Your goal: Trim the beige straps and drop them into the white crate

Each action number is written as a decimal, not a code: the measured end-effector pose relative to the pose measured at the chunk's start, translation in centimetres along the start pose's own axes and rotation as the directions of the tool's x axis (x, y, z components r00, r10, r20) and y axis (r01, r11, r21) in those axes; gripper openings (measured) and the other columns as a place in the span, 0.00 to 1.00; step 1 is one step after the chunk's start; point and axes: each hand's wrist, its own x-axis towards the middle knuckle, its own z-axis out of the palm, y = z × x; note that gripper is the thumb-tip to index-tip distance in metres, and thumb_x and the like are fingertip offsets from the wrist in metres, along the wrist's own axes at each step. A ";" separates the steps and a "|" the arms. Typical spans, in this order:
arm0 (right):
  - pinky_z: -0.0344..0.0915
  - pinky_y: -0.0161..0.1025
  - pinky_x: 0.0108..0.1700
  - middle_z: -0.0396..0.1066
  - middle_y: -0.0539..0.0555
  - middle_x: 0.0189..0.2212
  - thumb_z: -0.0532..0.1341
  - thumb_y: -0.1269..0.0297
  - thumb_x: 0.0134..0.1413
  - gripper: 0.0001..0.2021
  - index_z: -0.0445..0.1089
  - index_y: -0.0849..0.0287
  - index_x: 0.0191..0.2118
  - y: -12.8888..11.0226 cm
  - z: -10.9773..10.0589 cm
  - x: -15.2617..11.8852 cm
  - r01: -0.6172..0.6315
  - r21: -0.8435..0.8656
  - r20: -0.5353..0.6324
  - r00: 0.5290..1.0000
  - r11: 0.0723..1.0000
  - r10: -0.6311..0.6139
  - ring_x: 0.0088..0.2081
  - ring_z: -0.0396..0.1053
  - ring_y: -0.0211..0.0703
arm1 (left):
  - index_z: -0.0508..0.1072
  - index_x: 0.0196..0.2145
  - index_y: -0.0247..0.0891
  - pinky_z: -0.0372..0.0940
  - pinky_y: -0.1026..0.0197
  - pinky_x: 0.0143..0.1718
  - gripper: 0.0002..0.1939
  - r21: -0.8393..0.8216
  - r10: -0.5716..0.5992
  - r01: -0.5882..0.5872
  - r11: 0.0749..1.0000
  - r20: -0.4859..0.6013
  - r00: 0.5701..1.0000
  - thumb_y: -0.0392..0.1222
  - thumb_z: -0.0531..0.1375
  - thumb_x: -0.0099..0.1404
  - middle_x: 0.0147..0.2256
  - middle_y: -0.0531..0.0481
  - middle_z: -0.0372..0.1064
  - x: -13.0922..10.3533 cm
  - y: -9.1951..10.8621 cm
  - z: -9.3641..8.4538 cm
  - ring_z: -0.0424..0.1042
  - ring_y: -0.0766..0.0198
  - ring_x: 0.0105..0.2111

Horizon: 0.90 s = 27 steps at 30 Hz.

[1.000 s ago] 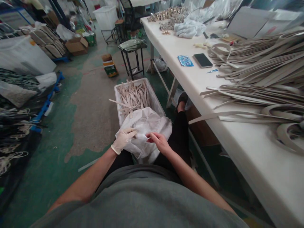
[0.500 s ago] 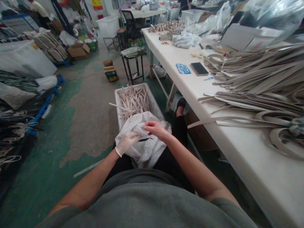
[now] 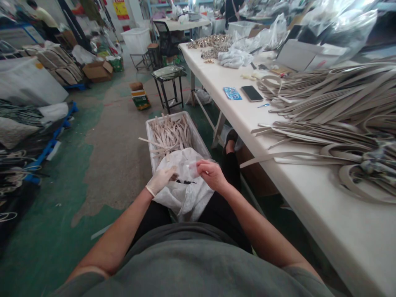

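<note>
A: Where do we place the clear film [image 3: 191,169]?
B: Between the two hands, above the white cloth [image 3: 192,206] that is bunched over the lap. Its edges are faint; we read its longer axis as running roughly left to right, with low confidence.
A: Which hand do we record as nearer?
B: The bare right hand [image 3: 213,174]. Its fingertips are pressed together, pinching the film at its right end, so the film extends leftward from that grip.
A: And the left hand [image 3: 159,181]?
B: Gloved, at the film's left side, fingers drawn close together. We cannot tell whether they pinch the film or only rest beside it.
A: Anything under it?
B: A dark strip [image 3: 187,182] shows crosswise just on the near side of the film. We cannot identify it.
A: Surroundings?
B: On the far side of the cloth we note a white tub [image 3: 198,140] of pale strips [image 3: 173,134]. To the right stands the long table [image 3: 309,194], bearing bundled straps [image 3: 334,95], well apart from both hands.
</note>
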 end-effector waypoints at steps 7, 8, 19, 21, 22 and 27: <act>0.69 0.45 0.52 0.77 0.58 0.48 0.57 0.74 0.57 0.13 0.73 0.58 0.24 0.8 -0.2 -2.1 0.209 -0.239 0.217 0.963 0.948 -0.157 0.53 0.72 0.51 | 0.75 0.42 0.34 0.69 0.54 0.42 0.30 -0.581 -0.072 0.456 0.674 0.563 0.823 0.60 0.43 0.72 0.37 0.39 0.77 -3.2 0.2 5.4 0.78 0.54 0.38; 0.69 0.46 0.52 0.77 0.59 0.48 0.56 0.74 0.57 0.14 0.73 0.58 0.24 1.1 -0.4 -2.3 0.190 -0.251 0.199 0.970 0.949 -0.142 0.53 0.72 0.51 | 0.75 0.42 0.33 0.69 0.55 0.40 0.28 -0.596 -0.079 0.463 0.656 0.556 0.827 0.58 0.45 0.72 0.35 0.40 0.77 -3.4 0.1 5.7 0.78 0.55 0.36; 0.69 0.41 0.50 0.78 0.54 0.45 0.51 0.81 0.52 0.17 0.70 0.57 0.22 3.1 -0.3 -3.2 0.073 -0.276 0.018 0.997 0.958 -0.071 0.50 0.74 0.43 | 0.75 0.35 0.35 0.69 0.65 0.30 0.14 -0.526 -0.122 0.434 0.731 0.525 0.842 0.33 0.72 0.49 0.25 0.55 0.69 -4.7 -1.6 7.4 0.69 0.70 0.23; 0.69 0.40 0.50 0.78 0.55 0.44 0.51 0.80 0.53 0.17 0.70 0.57 0.21 3.1 -0.2 -3.2 0.080 -0.259 0.012 0.997 0.963 -0.079 0.49 0.75 0.43 | 0.76 0.33 0.34 0.70 0.63 0.31 0.14 -0.454 -0.137 0.438 0.776 0.557 0.819 0.36 0.73 0.48 0.24 0.54 0.69 -5.0 -1.6 7.4 0.69 0.69 0.23; 0.69 0.40 0.50 0.78 0.55 0.44 0.51 0.80 0.53 0.17 0.70 0.57 0.21 3.0 -0.2 -3.2 0.079 -0.257 0.009 0.997 0.963 -0.079 0.48 0.75 0.43 | 0.76 0.32 0.34 0.70 0.63 0.31 0.14 -0.420 -0.145 0.430 0.799 0.559 0.816 0.38 0.74 0.47 0.25 0.53 0.69 -5.2 -1.5 7.4 0.70 0.68 0.24; 0.69 0.36 0.50 0.78 0.53 0.44 0.51 0.82 0.50 0.16 0.69 0.57 0.21 2.2 0.3 -3.3 0.036 -0.299 0.038 0.999 0.954 -0.025 0.48 0.75 0.40 | 0.77 0.26 0.33 0.69 0.63 0.31 0.17 -0.270 -0.161 0.353 0.896 0.544 0.824 0.48 0.74 0.46 0.26 0.48 0.73 -6.2 -1.0 7.6 0.71 0.65 0.27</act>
